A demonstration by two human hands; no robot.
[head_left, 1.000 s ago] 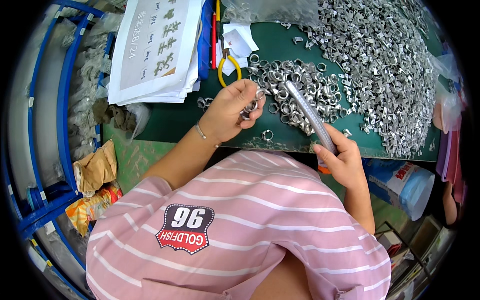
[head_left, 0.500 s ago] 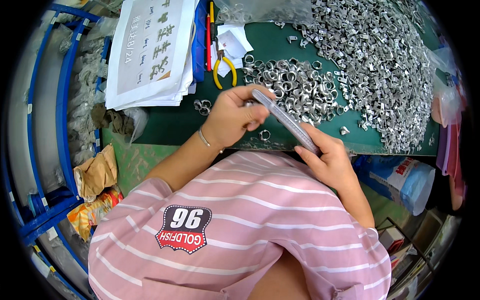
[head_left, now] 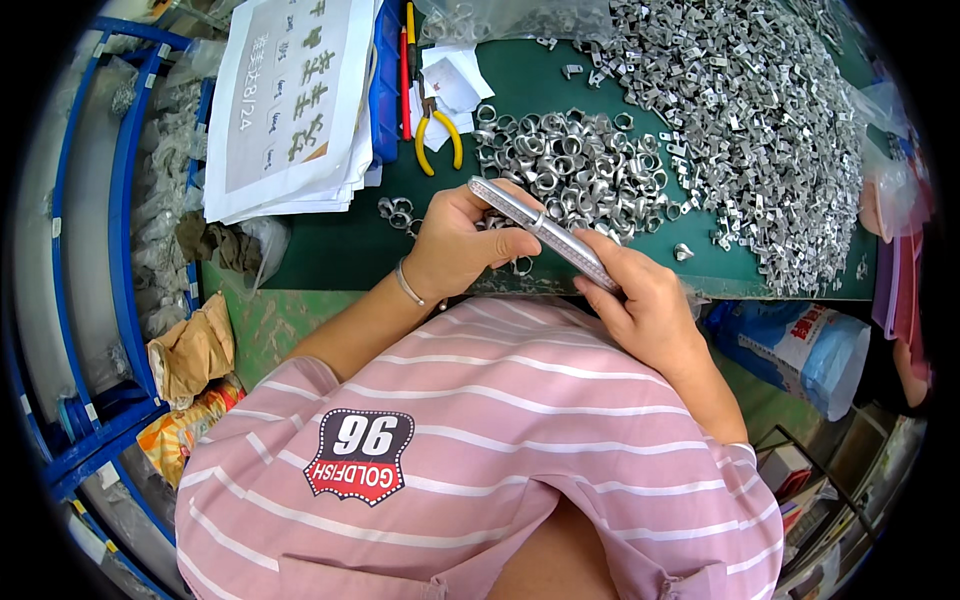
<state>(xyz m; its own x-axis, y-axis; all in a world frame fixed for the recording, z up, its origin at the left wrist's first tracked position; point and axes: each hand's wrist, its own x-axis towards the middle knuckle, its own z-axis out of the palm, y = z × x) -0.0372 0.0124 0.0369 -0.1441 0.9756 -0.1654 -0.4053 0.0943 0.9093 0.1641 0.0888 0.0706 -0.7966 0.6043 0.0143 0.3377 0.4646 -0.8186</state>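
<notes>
A long silver metal rod (head_left: 540, 228) runs slantwise between both hands, above the near edge of the green table (head_left: 330, 250). My right hand (head_left: 645, 305) grips its lower end. My left hand (head_left: 462, 243) closes around its upper end, with small metal rings pinched in the fingers. A pile of silver metal rings (head_left: 565, 165) lies just beyond the hands. A bigger heap of small silver metal brackets (head_left: 745, 120) spreads over the right half of the table.
A stack of white printed paper sheets (head_left: 295, 100) lies at the back left. Yellow-handled pliers (head_left: 440, 135) and a red pen (head_left: 404, 70) rest beside it. A blue and white bag (head_left: 805, 345) sits right of the table edge, blue shelving (head_left: 120, 250) on the left.
My left hand left the ring pile and came back onto the rod's upper end. The rod has tilted lower and moved a little toward me.
</notes>
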